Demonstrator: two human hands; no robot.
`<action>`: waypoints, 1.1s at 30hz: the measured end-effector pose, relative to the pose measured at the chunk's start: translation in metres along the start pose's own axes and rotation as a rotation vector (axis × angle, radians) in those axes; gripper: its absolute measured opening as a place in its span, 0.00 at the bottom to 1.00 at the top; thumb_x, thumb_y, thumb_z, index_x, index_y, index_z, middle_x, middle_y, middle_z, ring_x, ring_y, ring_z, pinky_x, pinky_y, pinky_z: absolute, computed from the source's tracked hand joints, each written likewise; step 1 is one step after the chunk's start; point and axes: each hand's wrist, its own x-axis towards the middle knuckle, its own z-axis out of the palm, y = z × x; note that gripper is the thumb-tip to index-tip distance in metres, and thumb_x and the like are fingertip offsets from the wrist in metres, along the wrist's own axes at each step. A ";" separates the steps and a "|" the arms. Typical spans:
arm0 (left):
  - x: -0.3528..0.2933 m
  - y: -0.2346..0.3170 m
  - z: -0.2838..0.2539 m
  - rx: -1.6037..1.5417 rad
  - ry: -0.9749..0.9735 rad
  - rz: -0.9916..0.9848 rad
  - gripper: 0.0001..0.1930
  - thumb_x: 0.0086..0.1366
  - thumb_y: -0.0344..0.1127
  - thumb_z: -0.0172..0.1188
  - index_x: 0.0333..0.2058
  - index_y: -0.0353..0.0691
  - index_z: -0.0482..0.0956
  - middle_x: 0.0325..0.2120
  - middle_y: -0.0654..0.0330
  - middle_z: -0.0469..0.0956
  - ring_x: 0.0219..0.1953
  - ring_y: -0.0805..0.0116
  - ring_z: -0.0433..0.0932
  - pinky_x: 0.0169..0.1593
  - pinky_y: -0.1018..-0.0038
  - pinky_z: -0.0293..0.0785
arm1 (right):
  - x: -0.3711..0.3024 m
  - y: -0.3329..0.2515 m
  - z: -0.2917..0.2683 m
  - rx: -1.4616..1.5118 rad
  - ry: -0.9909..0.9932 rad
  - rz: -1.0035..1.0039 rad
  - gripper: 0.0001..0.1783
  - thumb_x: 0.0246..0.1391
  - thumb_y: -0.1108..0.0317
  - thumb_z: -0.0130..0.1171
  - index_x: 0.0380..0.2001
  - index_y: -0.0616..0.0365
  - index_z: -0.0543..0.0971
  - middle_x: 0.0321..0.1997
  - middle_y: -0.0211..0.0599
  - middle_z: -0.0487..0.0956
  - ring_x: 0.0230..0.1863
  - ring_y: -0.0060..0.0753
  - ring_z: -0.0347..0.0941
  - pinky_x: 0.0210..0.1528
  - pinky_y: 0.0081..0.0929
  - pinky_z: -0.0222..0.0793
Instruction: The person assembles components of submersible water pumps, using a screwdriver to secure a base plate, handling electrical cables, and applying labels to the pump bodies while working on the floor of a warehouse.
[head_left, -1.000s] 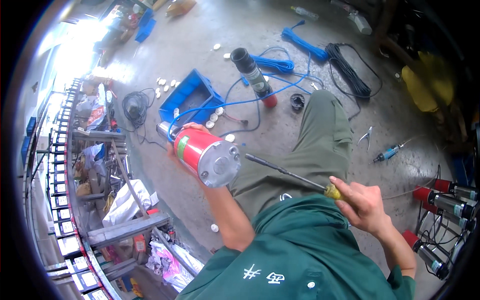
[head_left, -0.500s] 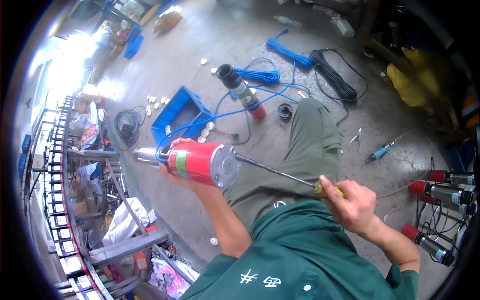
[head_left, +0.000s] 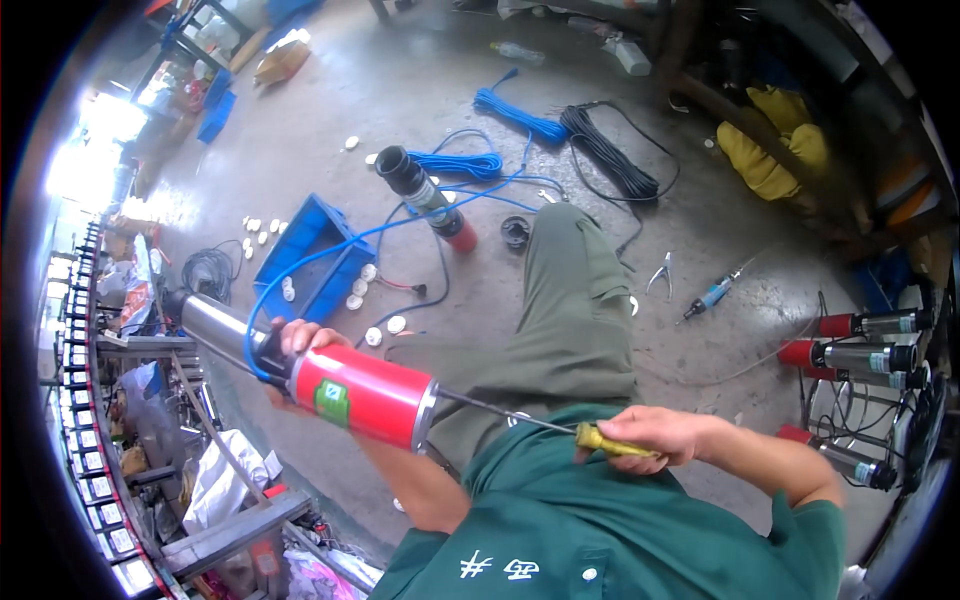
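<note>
My left hand is wrapped round a submersible pump at the join of its red body and silver tube. The pump lies tilted across my lap, and a blue cable loops out of its middle. A screwdriver with a yellow handle is gripped in my right hand. Its long dark shaft reaches the rim of the pump's red end. That end's face is turned away, so where the tip sits is hidden.
On the floor ahead are a blue crate, white round caps, another upright pump, and blue and black cable coils. Pliers and a blue tool lie right, near several pumps. A cluttered rack stands left.
The view has shifted, so floor things sit further left. The pump has turned, hiding its end face, and my right hand has come down and closer to my body with the screwdriver.
</note>
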 end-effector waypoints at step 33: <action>0.019 -0.013 0.065 0.078 -0.018 0.031 0.43 0.53 0.49 0.79 0.60 0.31 0.67 0.41 0.59 0.76 0.47 0.68 0.76 0.57 0.69 0.72 | -0.027 0.030 0.024 -1.428 1.083 -1.186 0.22 0.51 0.61 0.75 0.48 0.58 0.83 0.23 0.34 0.76 0.22 0.36 0.75 0.28 0.32 0.72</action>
